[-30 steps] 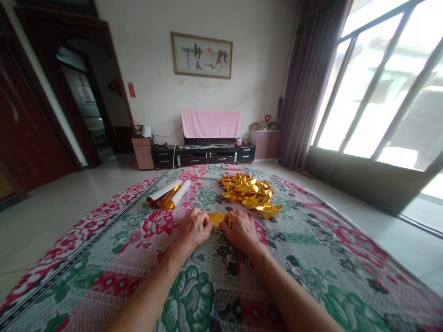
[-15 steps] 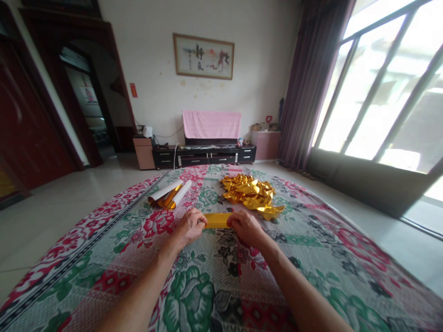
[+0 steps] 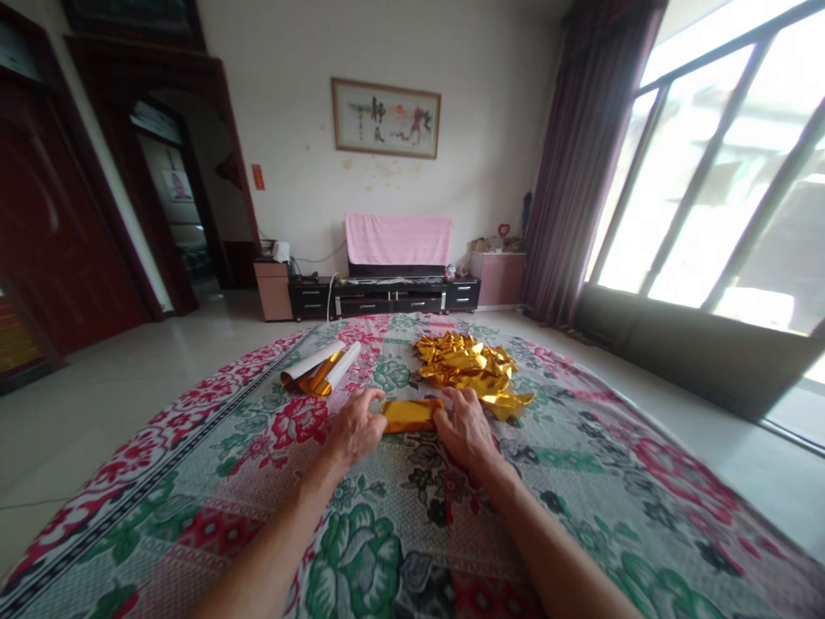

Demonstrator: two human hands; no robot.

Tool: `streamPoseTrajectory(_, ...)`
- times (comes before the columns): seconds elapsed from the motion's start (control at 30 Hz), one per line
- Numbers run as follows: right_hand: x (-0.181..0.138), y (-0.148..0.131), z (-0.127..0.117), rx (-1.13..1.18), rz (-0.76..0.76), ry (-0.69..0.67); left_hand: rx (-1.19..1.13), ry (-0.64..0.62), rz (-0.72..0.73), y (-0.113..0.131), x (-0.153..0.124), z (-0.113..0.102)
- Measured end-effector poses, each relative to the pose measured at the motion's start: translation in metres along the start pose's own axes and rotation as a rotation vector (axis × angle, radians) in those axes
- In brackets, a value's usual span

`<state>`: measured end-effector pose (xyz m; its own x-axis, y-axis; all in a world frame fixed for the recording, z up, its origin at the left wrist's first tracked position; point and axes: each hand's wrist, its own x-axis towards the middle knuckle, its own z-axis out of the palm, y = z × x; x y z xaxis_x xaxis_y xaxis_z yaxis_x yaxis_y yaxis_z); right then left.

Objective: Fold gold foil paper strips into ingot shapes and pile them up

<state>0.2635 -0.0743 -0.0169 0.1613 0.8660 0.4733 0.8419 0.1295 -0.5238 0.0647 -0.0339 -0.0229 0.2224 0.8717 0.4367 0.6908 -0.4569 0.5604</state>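
Note:
A folded strip of gold foil paper (image 3: 410, 416) lies level between my hands, low over the flowered cloth. At its left end is my left hand (image 3: 356, 427), the thumb against the edge and the index finger curled above it. My right hand (image 3: 465, 427) holds the right end, thumb in front and fingers bent over the top corner. Just beyond my right hand sits a heap of crumpled or folded gold foil pieces (image 3: 465, 361). Past my left hand rest loosely rolled foil sheets (image 3: 320, 368), white outside and gold inside.
The patterned cloth (image 3: 258, 507) covers a wide surface with a rounded far edge. Beyond it stand a low black cabinet (image 3: 361, 306) and a pink cloth (image 3: 400, 239) draped over something. A curtain (image 3: 573, 163) and large windows are at the right, a dark red door (image 3: 58, 215) at the left.
The strip has tilted and now shows a shinier face with a darker lower edge. My fingers have shifted from tight pinches to a looser hold at its ends. The camera view has moved slightly.

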Motion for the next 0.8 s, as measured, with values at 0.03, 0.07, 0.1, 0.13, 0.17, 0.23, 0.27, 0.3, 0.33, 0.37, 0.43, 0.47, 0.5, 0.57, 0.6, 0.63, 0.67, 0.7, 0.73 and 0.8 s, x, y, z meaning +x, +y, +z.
streamPoseTrajectory(0.03,0.0,0.0,0.0,0.004,-0.005,-0.007,-0.008,-0.001,0.008,0.0,0.0,0.0)
streamPoseTrajectory(0.07,-0.001,-0.001,-0.001,0.008,-0.014,-0.014,-0.014,-0.005,0.014,0.001,0.0,-0.001)
streamPoseTrajectory(0.1,-0.001,-0.001,-0.001,0.013,-0.025,-0.016,-0.017,-0.011,0.016,0.001,-0.001,-0.001)
streamPoseTrajectory(0.13,-0.001,-0.001,-0.001,0.019,-0.04,-0.011,-0.017,-0.019,0.013,0.001,-0.001,-0.001)
streamPoseTrajectory(0.17,-0.001,-0.001,0.0,0.026,-0.056,0.0,-0.016,-0.028,0.008,0.001,-0.001,-0.002)
streamPoseTrajectory(0.23,-0.002,0.0,0.001,0.04,-0.092,0.03,-0.014,-0.04,0.008,0.002,-0.002,-0.002)
streamPoseTrajectory(0.27,-0.002,0.001,0.002,0.047,-0.109,0.042,-0.011,-0.039,0.015,0.002,-0.002,-0.001)
streamPoseTrajectory(0.3,-0.002,0.001,0.003,0.054,-0.123,0.054,-0.007,-0.033,0.027,0.002,-0.003,-0.001)
streamPoseTrajectory(0.33,-0.002,0.002,0.003,0.062,-0.137,0.068,-0.002,-0.024,0.042,0.001,-0.003,0.0)
streamPoseTrajectory(0.37,-0.002,0.002,0.004,0.071,-0.151,0.085,0.002,-0.01,0.061,0.001,-0.003,0.001)
streamPoseTrajectory(0.43,-0.003,0.002,0.003,0.086,-0.185,0.123,0.008,0.009,0.109,0.001,-0.003,0.002)
streamPoseTrajectory(0.47,-0.003,0.0,0.002,0.092,-0.214,0.138,0.008,0.014,0.135,0.001,-0.003,0.003)
streamPoseTrajectory(0.5,-0.004,-0.002,0.0,0.098,-0.252,0.148,0.009,0.017,0.157,0.001,-0.002,0.003)
streamPoseTrajectory(0.57,-0.007,-0.007,-0.004,0.112,-0.34,0.15,0.026,0.014,0.188,0.0,-0.002,0.002)
streamPoseTrajectory(0.6,-0.008,-0.01,-0.006,0.121,-0.381,0.149,0.04,0.012,0.196,0.0,-0.001,0.001)
streamPoseTrajectory(0.63,-0.01,-0.013,-0.008,0.131,-0.414,0.14,0.056,0.011,0.2,0.0,-0.001,0.0)
streamPoseTrajectory(0.67,-0.011,-0.016,-0.009,0.141,-0.439,0.135,0.073,0.01,0.197,0.0,-0.001,-0.001)
streamPoseTrajectory(0.7,-0.013,-0.018,-0.01,0.149,-0.465,0.128,0.089,0.013,0.189,0.0,0.0,-0.002)
streamPoseTrajectory(0.73,-0.014,-0.02,-0.01,0.155,-0.486,0.114,0.102,0.021,0.176,0.0,0.0,-0.002)
streamPoseTrajectory(0.8,-0.016,-0.022,-0.01,0.161,-0.519,0.074,0.122,0.052,0.144,-0.001,0.0,-0.003)
